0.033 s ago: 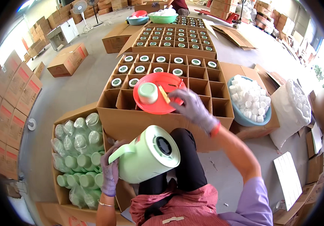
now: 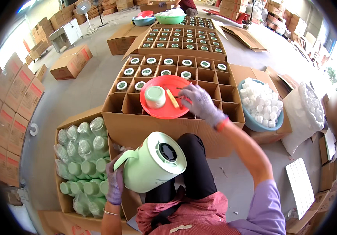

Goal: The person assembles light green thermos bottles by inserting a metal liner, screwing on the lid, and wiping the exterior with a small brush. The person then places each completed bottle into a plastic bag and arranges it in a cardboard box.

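My left hand [image 2: 115, 178], in a light purple glove, is closed on the handle of a pale green vacuum jug [image 2: 143, 170]. The jug lies tilted over my lap, its round end with a black disc facing up and to the right. My gloved right hand [image 2: 201, 102] reaches over a round red tray [image 2: 156, 112], fingers curled down at its right side. What they pinch, if anything, is hidden. Beside the fingers in the tray lie a yellow stick-like piece [image 2: 173, 98] and small dark and red bits. A stack of pale green cups or lids [image 2: 154, 96] stands at the tray's left.
The tray rests on a divided carton [image 2: 156, 127] holding several white-and-green-topped items. At left, an open box holds plastic-wrapped green jugs [image 2: 84, 147]. A blue basin of white caps [image 2: 260, 103] and a white sack [image 2: 301, 117] stand at right. Another person [image 2: 186, 6] is far ahead.
My right hand has shifted slightly, its fingers drawing in over the tray's right side. The yellow piece shows more fully. The jug has turned a little in my left hand.
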Motion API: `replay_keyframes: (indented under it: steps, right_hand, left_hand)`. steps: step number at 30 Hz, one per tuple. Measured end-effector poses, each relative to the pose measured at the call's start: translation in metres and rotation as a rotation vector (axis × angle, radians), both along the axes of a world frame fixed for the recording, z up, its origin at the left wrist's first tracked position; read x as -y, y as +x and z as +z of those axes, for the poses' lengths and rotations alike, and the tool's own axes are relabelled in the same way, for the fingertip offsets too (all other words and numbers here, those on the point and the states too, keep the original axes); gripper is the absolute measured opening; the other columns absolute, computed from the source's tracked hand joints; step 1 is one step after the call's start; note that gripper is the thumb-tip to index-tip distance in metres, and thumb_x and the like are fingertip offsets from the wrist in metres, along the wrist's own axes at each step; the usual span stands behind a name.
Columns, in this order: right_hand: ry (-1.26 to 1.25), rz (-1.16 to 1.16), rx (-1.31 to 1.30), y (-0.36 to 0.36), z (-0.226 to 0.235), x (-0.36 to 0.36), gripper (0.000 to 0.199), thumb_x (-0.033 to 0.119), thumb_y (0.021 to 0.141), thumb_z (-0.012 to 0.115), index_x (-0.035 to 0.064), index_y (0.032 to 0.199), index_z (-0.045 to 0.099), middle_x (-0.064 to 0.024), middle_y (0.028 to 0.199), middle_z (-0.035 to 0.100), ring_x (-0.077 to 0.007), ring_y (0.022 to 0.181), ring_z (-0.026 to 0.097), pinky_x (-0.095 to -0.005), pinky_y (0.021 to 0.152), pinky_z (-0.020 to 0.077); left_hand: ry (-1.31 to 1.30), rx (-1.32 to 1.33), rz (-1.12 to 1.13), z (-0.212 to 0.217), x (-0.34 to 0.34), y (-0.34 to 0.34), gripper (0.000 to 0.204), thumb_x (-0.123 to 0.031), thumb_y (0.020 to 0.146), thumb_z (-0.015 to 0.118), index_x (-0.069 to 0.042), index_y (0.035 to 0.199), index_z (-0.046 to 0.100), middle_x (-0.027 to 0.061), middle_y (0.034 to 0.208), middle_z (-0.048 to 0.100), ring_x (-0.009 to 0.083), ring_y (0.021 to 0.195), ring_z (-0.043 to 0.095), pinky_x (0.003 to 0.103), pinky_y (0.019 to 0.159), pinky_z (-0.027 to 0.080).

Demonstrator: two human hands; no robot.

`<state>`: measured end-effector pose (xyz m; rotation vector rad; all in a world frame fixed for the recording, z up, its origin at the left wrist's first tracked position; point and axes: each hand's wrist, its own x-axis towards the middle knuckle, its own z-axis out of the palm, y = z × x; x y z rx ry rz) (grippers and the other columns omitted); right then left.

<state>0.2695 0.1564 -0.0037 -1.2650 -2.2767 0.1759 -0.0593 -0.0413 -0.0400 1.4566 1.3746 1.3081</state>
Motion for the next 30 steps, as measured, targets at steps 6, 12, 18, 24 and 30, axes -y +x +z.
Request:
replay_keyframes:
  steps: [6,12,18,24,30]
  right_hand:
    - [0.122,0.037,1.006,0.002,-0.03,-0.083,0.019,0.023,0.093,0.057,0.0224,0.105,0.072,-0.0061,0.115,0.06,-0.0253,0.108,0.06,-0.0426,0.085,0.0507]
    - [0.0,0.062,0.78,0.003,0.025,-0.062,0.02,0.021,0.085,0.063,0.01,0.101,0.068,-0.0119,0.104,0.065,-0.0293,0.091,0.068,-0.0423,0.078,0.0555]
    - [0.158,0.802,0.163,-0.026,0.061,0.051,0.018,0.015,0.08,0.07,0.0114,0.096,0.064,-0.0073,0.113,0.062,-0.0254,0.109,0.062,-0.0472,0.096,0.0492]
    - [0.562,0.888,0.393,-0.05,0.064,0.077,0.013,0.015,0.076,0.067,0.0125,0.088,0.062,-0.0042,0.105,0.059,-0.0228,0.106,0.061,-0.0519,0.102,0.0469]
    - [-0.163,0.73,0.103,-0.041,0.034,0.097,0.013,0.021,0.084,0.068,0.0126,0.084,0.059,-0.0045,0.095,0.058,-0.0276,0.09,0.063,-0.0445,0.085,0.0546]
  left_hand:
    - [0.359,-0.825,0.012,-0.043,-0.008,-0.03,0.033,-0.016,0.092,0.06,-0.001,0.121,0.064,0.0137,0.107,0.07,0.0254,0.088,0.068,0.033,0.079,0.053]
    - [0.031,-0.485,-0.158,-0.058,-0.03,-0.043,0.027,-0.023,0.096,0.058,-0.003,0.112,0.066,0.0097,0.093,0.07,0.0207,0.08,0.069,0.03,0.072,0.053]
    - [-0.39,0.237,-0.205,-0.043,-0.058,-0.02,0.04,-0.038,0.103,0.053,-0.002,0.113,0.066,0.0054,0.098,0.071,0.0124,0.084,0.068,0.027,0.072,0.054]
    - [-0.67,0.623,-0.268,-0.049,-0.076,-0.018,0.04,-0.039,0.101,0.058,-0.002,0.114,0.066,0.0043,0.096,0.071,0.0116,0.083,0.068,0.028,0.074,0.054]
    - [-0.493,0.182,-0.285,-0.013,-0.065,-0.007,0.039,-0.038,0.098,0.062,0.0,0.101,0.071,0.0052,0.092,0.072,0.0116,0.083,0.067,0.028,0.075,0.054]
